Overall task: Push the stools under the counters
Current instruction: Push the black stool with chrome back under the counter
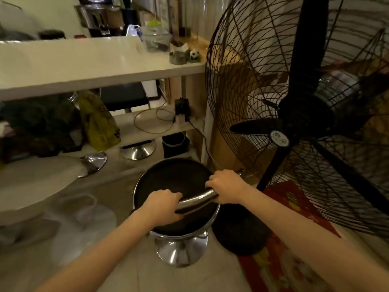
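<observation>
A black round-seated stool (pixel 174 178) with a chrome base (pixel 181 250) stands on the floor in front of the white counter (pixel 88 64). My left hand (pixel 163 204) and my right hand (pixel 226 186) both grip its curved chrome backrest bar (pixel 196 202). Under the counter, a second stool with a dark seat (pixel 123 98) and chrome base (pixel 137 150) stands behind the lower shelf, and another chrome base (pixel 92 163) shows to its left.
A large black floor fan (pixel 305 114) stands close on the right, its round base (pixel 240 230) on a red mat (pixel 280 268). Bags (pixel 99 123) and a cable lie on the lower shelf. A white round table (pixel 31 186) and plastic bags sit left.
</observation>
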